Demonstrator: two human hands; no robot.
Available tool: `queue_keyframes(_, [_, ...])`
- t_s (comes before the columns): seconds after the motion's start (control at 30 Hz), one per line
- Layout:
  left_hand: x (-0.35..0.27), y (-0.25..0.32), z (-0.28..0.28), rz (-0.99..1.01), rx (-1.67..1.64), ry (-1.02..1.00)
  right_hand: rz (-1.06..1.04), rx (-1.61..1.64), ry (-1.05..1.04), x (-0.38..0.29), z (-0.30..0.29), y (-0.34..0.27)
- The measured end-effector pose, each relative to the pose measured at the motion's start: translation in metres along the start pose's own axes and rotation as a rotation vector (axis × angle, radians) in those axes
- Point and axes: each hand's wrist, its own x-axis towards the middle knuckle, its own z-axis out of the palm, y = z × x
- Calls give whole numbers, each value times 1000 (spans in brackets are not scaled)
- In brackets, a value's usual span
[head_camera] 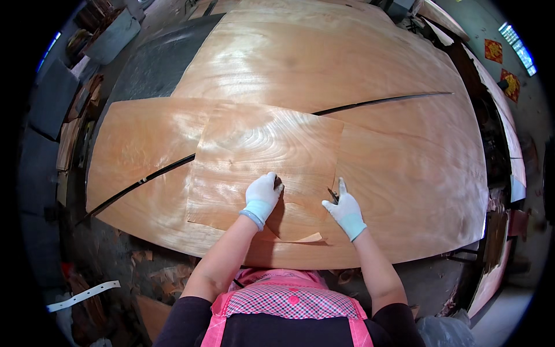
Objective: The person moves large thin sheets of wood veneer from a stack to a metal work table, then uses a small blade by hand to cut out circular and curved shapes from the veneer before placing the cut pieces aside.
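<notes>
My left hand (263,191), in a white glove with a bangle at the wrist, is curled above a rectangular wood veneer sheet (260,152); whether it grips anything is hidden. My right hand (344,206), also gloved, holds a small dark metal tool (333,196), its type unclear, by the sheet's right edge, with the index finger stretched out. A narrow strip of veneer (310,238) curls up at the sheet's near edge. Beneath lie larger veneer sheets (403,173). A long thin dark strip (167,167) passes under the rectangular sheet and shows on both sides.
A dark board (162,60) lies at the far left of the stack. Veneer scraps (171,277) litter the floor at the near left, close to a white perforated strip (84,296). Stacked veneer (494,243) stands at the right; a grey bin (113,37) is at the upper left.
</notes>
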Motion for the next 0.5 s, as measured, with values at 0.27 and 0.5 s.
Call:
queue_keyframes(0.27, [6,-6,-15,-118,40,35,201,357,-329,2,5,-64])
queue_keyframes(0.5, [20,-12,0,-50,-30,53,154,661,-387,21,14,-69])
